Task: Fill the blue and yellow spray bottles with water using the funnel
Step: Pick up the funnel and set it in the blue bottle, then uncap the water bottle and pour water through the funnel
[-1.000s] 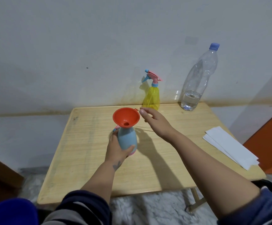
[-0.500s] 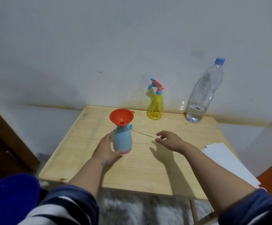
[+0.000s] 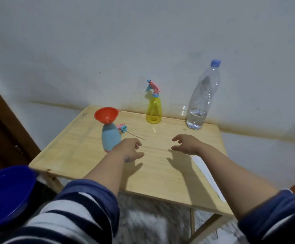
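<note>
Blue spray bottle (image 3: 111, 139): stands upright on the left part of the wooden table (image 3: 160, 173), its neck open; judged light and easily tipped while empty, smooth plastic; best held round the wide lower body.
Orange funnel (image 3: 106, 115): seated in the blue bottle's neck, leaning slightly; top-heavy, so the bottle likely needs steadying during pouring.
Spray head (image 3: 122, 128): lies on the table just behind the blue bottle, its thin dip tube (image 3: 136, 136) trailing to the right.
Yellow spray bottle (image 3: 153, 112): upright at the back edge, by the wall, its trigger head on; must be unscrewed before filling.
Water bottle (image 3: 202, 101): clear plastic, capped, holds only a little water at the bottom; thin-walled, probably dents under grip; take at mid-body.
Left hand (image 3: 130, 150): hovers just right of the blue bottle, fingers loosely curled, holding nothing.
Right hand (image 3: 187, 144): hovers over mid-table, fingers loosely curled, holding nothing.
Surroundings: white paper (image 3: 206, 171) at the right edge; blue basin (image 3: 6, 194) at lower left, off the table.
Obstruction: the dip tube lies between the hands and the rear bottles.
</note>
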### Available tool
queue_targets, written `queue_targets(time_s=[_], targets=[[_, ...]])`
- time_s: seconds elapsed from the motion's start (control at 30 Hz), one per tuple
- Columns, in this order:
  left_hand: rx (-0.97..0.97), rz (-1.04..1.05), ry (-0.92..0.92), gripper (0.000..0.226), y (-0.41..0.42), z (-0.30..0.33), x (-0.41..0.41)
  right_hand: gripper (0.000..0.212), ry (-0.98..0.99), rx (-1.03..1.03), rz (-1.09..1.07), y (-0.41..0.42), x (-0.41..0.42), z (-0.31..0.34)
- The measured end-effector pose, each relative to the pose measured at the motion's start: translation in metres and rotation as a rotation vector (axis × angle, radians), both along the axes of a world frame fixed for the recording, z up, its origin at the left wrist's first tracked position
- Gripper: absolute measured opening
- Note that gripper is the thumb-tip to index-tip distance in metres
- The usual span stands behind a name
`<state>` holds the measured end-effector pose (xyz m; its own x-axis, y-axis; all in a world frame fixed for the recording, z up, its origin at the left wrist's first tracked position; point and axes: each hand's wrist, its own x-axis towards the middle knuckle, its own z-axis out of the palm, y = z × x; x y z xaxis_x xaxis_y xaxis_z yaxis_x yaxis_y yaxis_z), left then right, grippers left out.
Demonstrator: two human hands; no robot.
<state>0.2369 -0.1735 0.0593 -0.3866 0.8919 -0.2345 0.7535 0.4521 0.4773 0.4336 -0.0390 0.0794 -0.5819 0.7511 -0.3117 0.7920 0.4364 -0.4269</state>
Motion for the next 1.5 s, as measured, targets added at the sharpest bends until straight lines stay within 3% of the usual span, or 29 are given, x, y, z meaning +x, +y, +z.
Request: queue_targets(time_s=[0.3,0.5,0.8,0.97,1.1,1.37,1.5], targets=[[0.089,-0.203,0.004,0.05,0.117,0.026,0.048,0.048,0.024,0.097,-0.177,0.062,0.053,0.039],[0.255,-0.275,-0.083,0.072,0.207,0.04,0.067,0.045,0.04,0.309,-0.301,0.122,0.063,0.102],[0.432,-0.146,-0.293,0.096,0.295,0.022,0.095,0.052,0.311,0.541,-0.503,0.201,0.02,0.165],[0.523,-0.064,-0.303,0.108,0.315,0.004,0.108,0.046,0.288,0.575,-0.563,0.221,-0.002,0.16],[0.483,-0.028,-0.301,0.115,0.33,0.001,0.111,0.043,0.266,0.646,-0.596,0.228,-0.009,0.153],[0.539,0.026,-0.303,0.093,0.319,0.008,0.107,0.041,0.438,0.578,-0.572,0.216,-0.005,0.15],[0.516,0.023,-0.278,0.094,0.296,0.012,0.105,0.067,0.596,0.376,-0.52,0.192,0.001,0.134]])
